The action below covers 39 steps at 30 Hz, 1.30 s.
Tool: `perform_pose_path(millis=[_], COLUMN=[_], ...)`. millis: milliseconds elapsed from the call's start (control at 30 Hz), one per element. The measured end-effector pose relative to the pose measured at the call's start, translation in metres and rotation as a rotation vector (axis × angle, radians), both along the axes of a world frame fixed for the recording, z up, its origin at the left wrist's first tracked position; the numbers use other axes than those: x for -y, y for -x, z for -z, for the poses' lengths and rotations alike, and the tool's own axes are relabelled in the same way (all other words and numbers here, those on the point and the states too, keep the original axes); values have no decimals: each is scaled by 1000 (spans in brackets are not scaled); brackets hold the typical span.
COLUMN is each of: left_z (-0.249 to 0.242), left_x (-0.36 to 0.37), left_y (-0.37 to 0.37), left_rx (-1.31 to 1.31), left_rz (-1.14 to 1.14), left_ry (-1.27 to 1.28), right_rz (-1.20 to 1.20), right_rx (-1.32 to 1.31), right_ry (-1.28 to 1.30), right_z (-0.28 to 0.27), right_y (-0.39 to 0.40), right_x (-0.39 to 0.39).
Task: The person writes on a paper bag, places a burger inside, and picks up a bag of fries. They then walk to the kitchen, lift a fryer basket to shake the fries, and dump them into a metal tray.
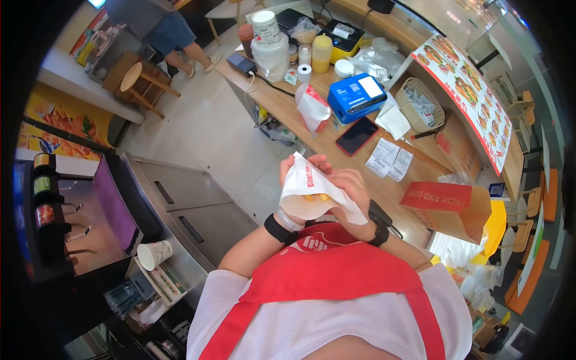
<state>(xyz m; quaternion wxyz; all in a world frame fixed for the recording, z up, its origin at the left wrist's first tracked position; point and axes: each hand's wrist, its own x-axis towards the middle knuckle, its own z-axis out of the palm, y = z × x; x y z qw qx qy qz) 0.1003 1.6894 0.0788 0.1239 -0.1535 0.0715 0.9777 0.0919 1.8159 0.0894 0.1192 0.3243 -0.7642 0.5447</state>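
The wrapper (312, 191) is a white paper sheet with small red print along one fold, held open like a pouch just above the red apron. It is crumpled, its upper corner pointing up toward the counter edge and its lower flap draping down to the right. Inside the opening, yellow-orange food shows, partly hidden, so its kind cannot be told. The wrapper sits between 2 hands, clear of the counter, near the brown paper bag on that counter.
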Motion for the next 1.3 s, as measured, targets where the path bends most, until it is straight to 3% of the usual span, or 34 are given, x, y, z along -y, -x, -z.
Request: perform_pose_path(millis=[133,400,467,533,633,833,933,1033,1300], left_z=[-6,-3,-6,-8,-28,-27,-23,-18,-29], left_x=[24,37,34,29,9,-36,-58,-73,-88], left_y=[3,-1,-8,-17,-35,-67,-88,-112,-163], left_rx=[152,128,141,117,86,83,64,73,35], left_rz=[73,-3,-47,-58,-64,-148,-212,-296,-558], left_ry=[117,130,133,137,169,129,171,170,174], right_rz=[-13,-37,-67,-204,-112,-202,-290,-373,-611], right_rx=[40,40,43,281,176,138,258,89,206], right_ry=[-178,-92,-35,-153,44,-46,29,-80,36], right_z=[13,7,11,22,6,8,16,21,10], right_y=[3,-3,-5,-4,-22,-42,-56,-64,-89], right_x=[18,30,25,18,8,-40,-56,-65,-65])
